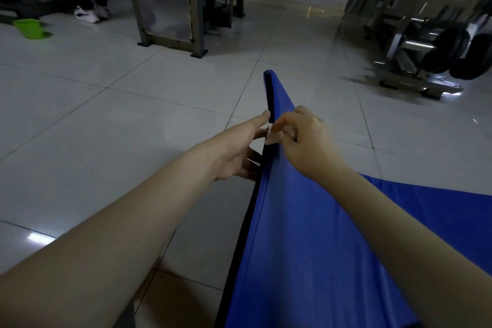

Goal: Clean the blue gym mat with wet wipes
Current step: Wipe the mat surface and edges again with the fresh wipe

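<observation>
The blue gym mat (300, 234) stands tilted on its long edge and runs from the lower right up to a corner in the middle of the view; its dark edge faces left. My right hand (306, 138) pinches a small white wet wipe (271, 136) against the mat's upper edge. My left hand (239, 152) holds that edge from the left side: the thumb lies straight on top and the fingers reach behind the mat, partly hidden.
Pale glossy floor tiles (106, 128) surround the mat. A green plastic tub (29, 28) sits at the far left, beside a standing person's feet (91, 13). A gym machine frame (170, 8) stands behind, and a rack with weight plates (452, 53) at the right.
</observation>
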Action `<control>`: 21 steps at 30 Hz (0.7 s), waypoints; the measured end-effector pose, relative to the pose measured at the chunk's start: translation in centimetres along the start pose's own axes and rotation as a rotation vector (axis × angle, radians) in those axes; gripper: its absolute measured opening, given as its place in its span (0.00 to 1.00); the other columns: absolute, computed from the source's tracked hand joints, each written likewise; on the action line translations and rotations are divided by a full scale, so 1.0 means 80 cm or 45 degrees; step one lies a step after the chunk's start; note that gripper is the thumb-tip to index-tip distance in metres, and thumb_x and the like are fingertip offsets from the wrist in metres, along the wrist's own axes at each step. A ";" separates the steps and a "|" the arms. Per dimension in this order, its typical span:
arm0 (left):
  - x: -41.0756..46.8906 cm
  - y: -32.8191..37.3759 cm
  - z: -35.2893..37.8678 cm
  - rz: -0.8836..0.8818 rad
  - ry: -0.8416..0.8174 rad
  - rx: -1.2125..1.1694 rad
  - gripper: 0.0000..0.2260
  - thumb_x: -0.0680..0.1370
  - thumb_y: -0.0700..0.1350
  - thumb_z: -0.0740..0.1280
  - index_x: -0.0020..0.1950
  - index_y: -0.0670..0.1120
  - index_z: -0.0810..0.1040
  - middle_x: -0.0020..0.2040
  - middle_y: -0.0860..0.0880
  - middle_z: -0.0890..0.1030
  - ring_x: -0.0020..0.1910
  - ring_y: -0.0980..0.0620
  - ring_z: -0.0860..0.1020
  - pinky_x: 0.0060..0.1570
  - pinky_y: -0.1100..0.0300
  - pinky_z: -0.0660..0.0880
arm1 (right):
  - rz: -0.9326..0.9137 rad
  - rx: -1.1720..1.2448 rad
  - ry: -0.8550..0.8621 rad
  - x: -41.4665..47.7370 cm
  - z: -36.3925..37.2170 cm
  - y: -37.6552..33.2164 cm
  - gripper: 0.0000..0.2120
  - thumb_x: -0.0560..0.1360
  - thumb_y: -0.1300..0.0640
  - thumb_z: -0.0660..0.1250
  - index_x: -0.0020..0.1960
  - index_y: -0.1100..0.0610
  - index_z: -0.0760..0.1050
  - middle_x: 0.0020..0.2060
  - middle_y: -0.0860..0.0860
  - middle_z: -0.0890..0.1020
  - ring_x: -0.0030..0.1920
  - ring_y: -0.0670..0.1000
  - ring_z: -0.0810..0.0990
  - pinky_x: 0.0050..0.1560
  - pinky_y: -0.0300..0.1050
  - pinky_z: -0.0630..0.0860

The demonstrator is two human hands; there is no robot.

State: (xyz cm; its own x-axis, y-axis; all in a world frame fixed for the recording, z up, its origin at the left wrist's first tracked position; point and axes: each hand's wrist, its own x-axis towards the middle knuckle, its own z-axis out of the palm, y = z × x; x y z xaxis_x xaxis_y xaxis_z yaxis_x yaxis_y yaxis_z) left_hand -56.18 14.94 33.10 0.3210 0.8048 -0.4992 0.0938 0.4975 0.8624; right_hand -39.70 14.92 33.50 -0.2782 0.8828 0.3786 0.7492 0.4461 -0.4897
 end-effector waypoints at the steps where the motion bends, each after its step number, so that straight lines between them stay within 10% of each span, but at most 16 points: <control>1: 0.002 0.000 0.000 0.011 0.010 -0.008 0.26 0.79 0.72 0.57 0.65 0.57 0.78 0.55 0.40 0.85 0.51 0.42 0.86 0.48 0.49 0.83 | 0.045 0.074 -0.040 0.002 -0.002 0.000 0.11 0.76 0.67 0.63 0.46 0.55 0.82 0.44 0.46 0.75 0.41 0.46 0.77 0.40 0.42 0.76; 5: 0.011 0.001 0.000 0.075 0.065 -0.056 0.23 0.80 0.70 0.55 0.58 0.58 0.81 0.44 0.44 0.87 0.48 0.44 0.86 0.42 0.52 0.84 | 0.193 0.413 -0.033 0.005 -0.009 -0.001 0.10 0.76 0.56 0.68 0.37 0.52 0.82 0.42 0.49 0.82 0.43 0.50 0.83 0.48 0.52 0.81; 12: 0.016 -0.004 0.002 0.096 0.109 0.039 0.22 0.78 0.73 0.56 0.54 0.61 0.80 0.53 0.42 0.85 0.44 0.47 0.87 0.40 0.54 0.82 | 0.375 0.478 0.093 0.005 0.010 0.005 0.07 0.77 0.57 0.72 0.50 0.58 0.75 0.30 0.43 0.83 0.35 0.38 0.82 0.34 0.36 0.78; 16: 0.015 -0.004 0.001 0.100 0.154 0.056 0.21 0.75 0.75 0.57 0.49 0.62 0.80 0.52 0.44 0.86 0.50 0.45 0.86 0.45 0.52 0.82 | 0.401 0.303 0.053 0.006 0.014 -0.001 0.13 0.79 0.54 0.70 0.43 0.65 0.78 0.32 0.49 0.83 0.33 0.53 0.82 0.32 0.50 0.77; 21: 0.017 -0.006 -0.004 0.106 0.207 0.044 0.35 0.72 0.77 0.59 0.68 0.55 0.78 0.56 0.46 0.85 0.50 0.46 0.86 0.49 0.51 0.82 | 0.087 -0.023 -0.183 -0.019 0.013 -0.030 0.08 0.77 0.59 0.66 0.39 0.60 0.76 0.33 0.52 0.77 0.31 0.50 0.74 0.31 0.48 0.73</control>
State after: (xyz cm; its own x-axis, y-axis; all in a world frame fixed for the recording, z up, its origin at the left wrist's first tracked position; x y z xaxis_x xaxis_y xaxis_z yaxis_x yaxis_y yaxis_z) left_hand -56.11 15.89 31.98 0.1724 0.8860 -0.4305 0.1065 0.4177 0.9023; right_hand -41.73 12.65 33.28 -0.3083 0.9236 0.2278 0.7795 0.3825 -0.4960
